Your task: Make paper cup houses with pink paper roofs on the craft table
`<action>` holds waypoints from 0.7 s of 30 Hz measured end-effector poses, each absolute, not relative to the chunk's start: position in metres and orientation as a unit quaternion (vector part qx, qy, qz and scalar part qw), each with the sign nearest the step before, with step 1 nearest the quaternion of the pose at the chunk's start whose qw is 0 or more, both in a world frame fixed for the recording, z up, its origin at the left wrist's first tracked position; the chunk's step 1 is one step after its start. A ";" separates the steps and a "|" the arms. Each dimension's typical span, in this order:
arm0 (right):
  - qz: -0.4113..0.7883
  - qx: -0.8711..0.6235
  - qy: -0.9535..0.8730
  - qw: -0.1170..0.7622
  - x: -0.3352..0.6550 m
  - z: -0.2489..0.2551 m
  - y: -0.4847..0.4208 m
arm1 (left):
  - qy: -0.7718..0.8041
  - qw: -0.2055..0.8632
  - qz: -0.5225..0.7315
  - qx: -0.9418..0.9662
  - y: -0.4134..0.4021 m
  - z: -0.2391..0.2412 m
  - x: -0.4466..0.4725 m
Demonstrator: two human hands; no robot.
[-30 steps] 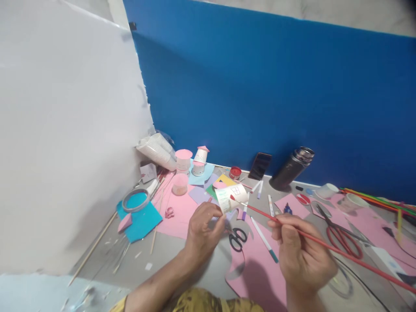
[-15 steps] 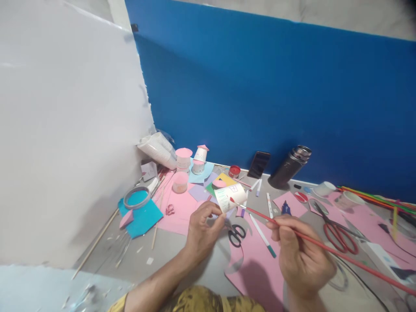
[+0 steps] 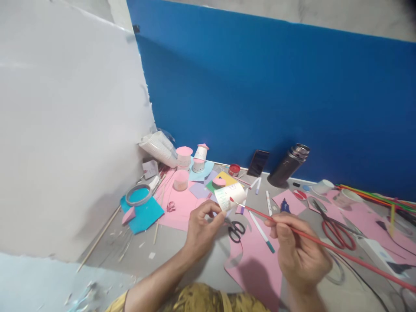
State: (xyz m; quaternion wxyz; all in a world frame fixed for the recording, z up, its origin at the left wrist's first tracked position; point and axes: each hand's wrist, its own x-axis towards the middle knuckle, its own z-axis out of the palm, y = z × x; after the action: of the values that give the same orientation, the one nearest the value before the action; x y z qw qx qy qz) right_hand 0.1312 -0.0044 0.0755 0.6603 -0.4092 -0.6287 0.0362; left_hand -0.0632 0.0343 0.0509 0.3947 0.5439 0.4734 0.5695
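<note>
Between the thumb and fingers of my left hand (image 3: 205,223) is the rim of a white paper cup (image 3: 238,193), tipped on its side with a window and green marks drawn on it. A long red paintbrush (image 3: 305,235) is pinched in my right hand (image 3: 297,249). Its red-tipped bristles touch or hover just at the cup's side; I cannot tell which. Below the cup lie black-handled scissors (image 3: 236,232) and a white marker with a teal end (image 3: 261,232), on pink paper (image 3: 253,268).
Small cups with pink tops (image 3: 184,161) stand at the back left by stacked paper cups (image 3: 158,148). A red paint pot (image 3: 234,169), a phone (image 3: 258,163) and a dark flask (image 3: 288,165) line the blue panel. Red-handled scissors (image 3: 338,234) lie at right, a tape roll (image 3: 138,195) at left.
The view has shifted slightly. The cup and the brush stay almost in the same place, with the brush tip still at the cup's side.
</note>
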 end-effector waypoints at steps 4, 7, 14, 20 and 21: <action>0.032 -0.398 -0.637 0.660 0.131 0.076 -0.005 | 0.474 0.440 0.560 0.517 0.033 0.051 -0.065; 0.040 -0.405 -0.642 0.649 0.132 0.076 -0.006 | 0.472 0.446 0.564 0.510 0.033 0.050 -0.064; 0.045 -0.406 -0.648 0.643 0.134 0.076 -0.008 | 0.455 0.531 0.555 0.450 0.034 0.053 -0.063; 0.026 -0.400 -0.648 0.647 0.136 0.077 -0.006 | 0.446 0.582 0.551 0.399 0.035 0.062 -0.062; 0.035 -0.403 -0.658 0.635 0.136 0.077 -0.006 | 0.446 0.584 0.551 0.396 0.036 0.063 -0.061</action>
State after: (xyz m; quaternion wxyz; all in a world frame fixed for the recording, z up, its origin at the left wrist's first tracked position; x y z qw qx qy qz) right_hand 0.1362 -0.0057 0.0767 0.6352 -0.4030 -0.6579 0.0348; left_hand -0.0614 0.0358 0.0627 0.5836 0.3961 0.4462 0.5508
